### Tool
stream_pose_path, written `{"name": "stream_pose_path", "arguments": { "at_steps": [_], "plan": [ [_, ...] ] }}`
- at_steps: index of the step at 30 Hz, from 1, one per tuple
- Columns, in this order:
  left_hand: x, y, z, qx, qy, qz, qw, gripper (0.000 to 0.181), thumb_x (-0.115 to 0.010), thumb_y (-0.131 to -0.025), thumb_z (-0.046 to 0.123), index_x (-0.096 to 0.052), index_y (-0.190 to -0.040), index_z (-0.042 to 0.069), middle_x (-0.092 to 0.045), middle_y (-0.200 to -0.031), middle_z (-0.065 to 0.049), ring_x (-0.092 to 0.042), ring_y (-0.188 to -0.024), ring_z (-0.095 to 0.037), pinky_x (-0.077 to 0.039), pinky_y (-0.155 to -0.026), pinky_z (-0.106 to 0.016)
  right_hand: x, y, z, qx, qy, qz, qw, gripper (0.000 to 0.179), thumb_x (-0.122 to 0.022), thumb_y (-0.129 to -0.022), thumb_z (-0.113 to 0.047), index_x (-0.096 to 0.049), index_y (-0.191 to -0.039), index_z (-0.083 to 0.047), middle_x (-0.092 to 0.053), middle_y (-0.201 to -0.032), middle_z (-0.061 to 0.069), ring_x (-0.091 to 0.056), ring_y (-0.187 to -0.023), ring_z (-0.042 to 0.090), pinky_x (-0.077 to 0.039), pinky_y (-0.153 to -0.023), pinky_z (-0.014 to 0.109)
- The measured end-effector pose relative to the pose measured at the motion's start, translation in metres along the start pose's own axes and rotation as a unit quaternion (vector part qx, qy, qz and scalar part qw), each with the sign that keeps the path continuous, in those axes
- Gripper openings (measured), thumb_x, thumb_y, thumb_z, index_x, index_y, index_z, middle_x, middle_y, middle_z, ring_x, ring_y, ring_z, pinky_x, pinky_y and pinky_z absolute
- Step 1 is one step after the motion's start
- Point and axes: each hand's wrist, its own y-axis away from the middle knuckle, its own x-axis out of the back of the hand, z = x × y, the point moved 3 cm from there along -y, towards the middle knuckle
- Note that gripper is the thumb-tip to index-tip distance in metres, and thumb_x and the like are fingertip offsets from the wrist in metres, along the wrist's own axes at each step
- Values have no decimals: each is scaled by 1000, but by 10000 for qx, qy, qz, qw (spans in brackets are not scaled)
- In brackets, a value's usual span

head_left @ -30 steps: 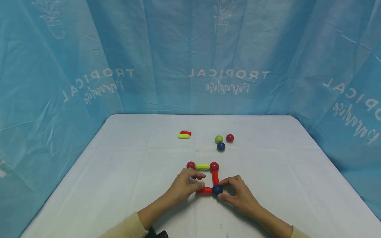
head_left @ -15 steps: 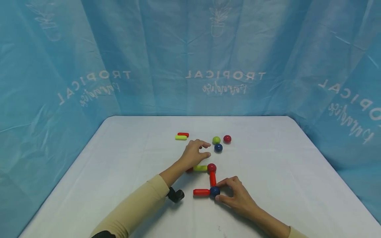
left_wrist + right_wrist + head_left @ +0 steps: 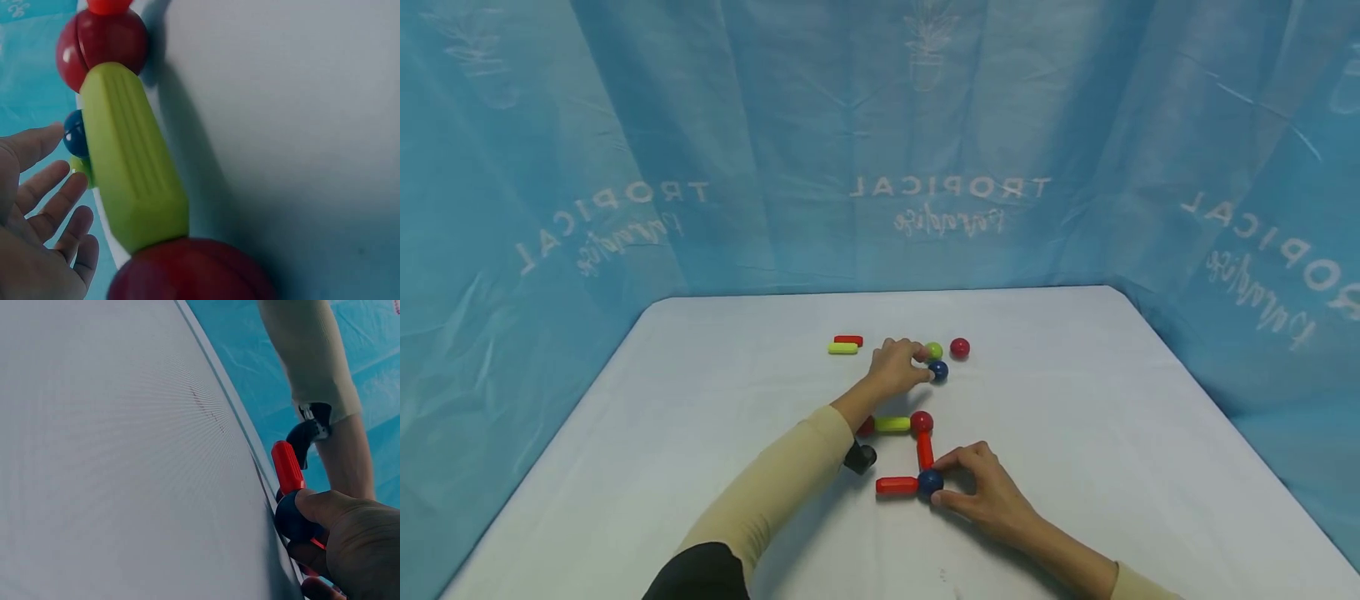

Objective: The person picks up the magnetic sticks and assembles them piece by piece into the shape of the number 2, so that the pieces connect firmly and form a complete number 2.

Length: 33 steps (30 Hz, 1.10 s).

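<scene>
Beyond a yellow rod [image 3: 892,424], the left hand [image 3: 898,365] is hovering at a loose blue ball [image 3: 939,372], fingers parted, contact unclear; nearer, the right hand [image 3: 991,493] is pinching another blue ball [image 3: 928,482] where two red rods [image 3: 897,486] are meeting.

2 beige sleeves [image 3: 775,483], black wrist device [image 3: 860,457]

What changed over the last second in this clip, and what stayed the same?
The left hand has left the near red bar and moved forward to the far blue ball; whether it touches that ball is unclear. The right hand still pinches the near blue ball. The green ball and far red ball look unmoved.
</scene>
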Motion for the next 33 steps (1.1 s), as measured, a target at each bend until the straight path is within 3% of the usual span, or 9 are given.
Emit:
{"name": "stream_pose_path", "arguments": {
  "at_steps": [12, 22, 27, 33],
  "plan": [
    [-10, -11, -3, 144, 64, -280, 9995, 44, -70, -83, 29, -61, -125, 19, -63, -116, 0, -45, -109, -19, -35, -94, -39, 1, 0, -1, 56, -14, -43, 10000, 34, -80, -72, -32, -63, -102, -36, -51, -102, -10, -45, -100, 9, -41, -86, 30],
    [-14, -12, -5, 98, -15, -128, 9999, 42, -70, -83, 29, -62, -123, 17, -65, -111, 1, -46, -106, -17, -33, -94, -38, -1, 1, 0, -98, -20, -36, 9999, 36, -81, -71, -30, -63, -101, -37, -51, -102, -13, -45, -100, 8, -42, -87, 30],
    [1, 1, -11, 139, 465, 74, 9988, 38, -68, -85, 28, -63, -121, 19, -66, -113, 3, -49, -111, -17, -34, -97, -41, -2, 1, -1, -61, -29, -34, 10000, 36, -81, -71, -30, -63, -102, -36, -51, -102, -11, -45, -100, 9, -41, -87, 32],
    [31, 37, -31, 358, 1213, 636, 9899, 39, -69, -85, 27, -61, -123, 22, -64, -120, 0, -52, -117, -22, -48, -92, -41, 0, 1, -1, -123, 21, -10, 9999, 37, -81, -70, -28, -63, -101, -38, -50, -102, -12, -45, -100, 9, -42, -87, 31]
  ]
}}
